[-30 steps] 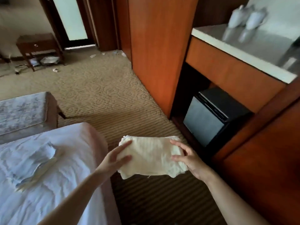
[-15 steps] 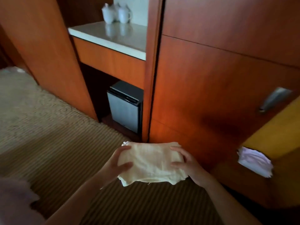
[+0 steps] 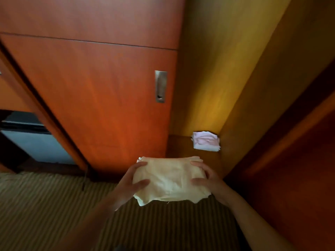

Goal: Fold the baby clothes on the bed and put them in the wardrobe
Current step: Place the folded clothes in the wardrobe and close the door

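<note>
- The folded cream garment is held in the air over the striped carpet, just in front of the open wardrobe and low, near its base.
- It lies roughly flat, with its long axis running left to right across the view. A looser edge hangs toward the person.
- The left hand grips the left end and the right hand grips the right end. On each hand the fingers curl over the far edge and the thumb presses on top.
- Inside the wardrobe, a small pile of pink and white folded clothes sits on the wooden base, in the back corner against the side wall.
- The pile and the held garment are apart.
- Left of the opening stands the sliding door with a recessed metal handle.
- Farther left, a small fridge sits in a dark recess.
</note>
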`<state>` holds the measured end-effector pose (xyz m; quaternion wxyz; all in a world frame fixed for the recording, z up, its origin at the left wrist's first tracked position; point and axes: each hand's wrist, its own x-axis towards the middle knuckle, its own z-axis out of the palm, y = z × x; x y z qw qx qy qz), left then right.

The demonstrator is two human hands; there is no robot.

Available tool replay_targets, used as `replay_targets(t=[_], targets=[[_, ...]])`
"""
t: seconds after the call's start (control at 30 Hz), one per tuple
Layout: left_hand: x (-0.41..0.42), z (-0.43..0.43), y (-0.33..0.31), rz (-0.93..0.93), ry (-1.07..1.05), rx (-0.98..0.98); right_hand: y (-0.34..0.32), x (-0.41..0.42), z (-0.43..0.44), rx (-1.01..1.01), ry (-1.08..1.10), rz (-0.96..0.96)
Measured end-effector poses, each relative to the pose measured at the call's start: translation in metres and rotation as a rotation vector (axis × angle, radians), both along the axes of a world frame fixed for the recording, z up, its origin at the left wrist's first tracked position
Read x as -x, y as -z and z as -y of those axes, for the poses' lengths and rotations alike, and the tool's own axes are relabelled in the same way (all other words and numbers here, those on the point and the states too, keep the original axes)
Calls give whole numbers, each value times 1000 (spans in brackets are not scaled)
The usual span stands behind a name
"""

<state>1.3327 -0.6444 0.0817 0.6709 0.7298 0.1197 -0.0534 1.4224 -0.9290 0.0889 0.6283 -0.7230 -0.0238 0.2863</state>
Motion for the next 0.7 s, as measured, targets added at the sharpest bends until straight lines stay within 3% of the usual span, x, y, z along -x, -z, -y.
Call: replay_targets(t=[0.37, 0.7], targets=[[-165, 118, 37, -12, 191, 7, 19, -90, 127, -40, 284, -64], [-336, 200, 131, -73, 201, 16, 110, -251, 202, -21, 378, -127]])
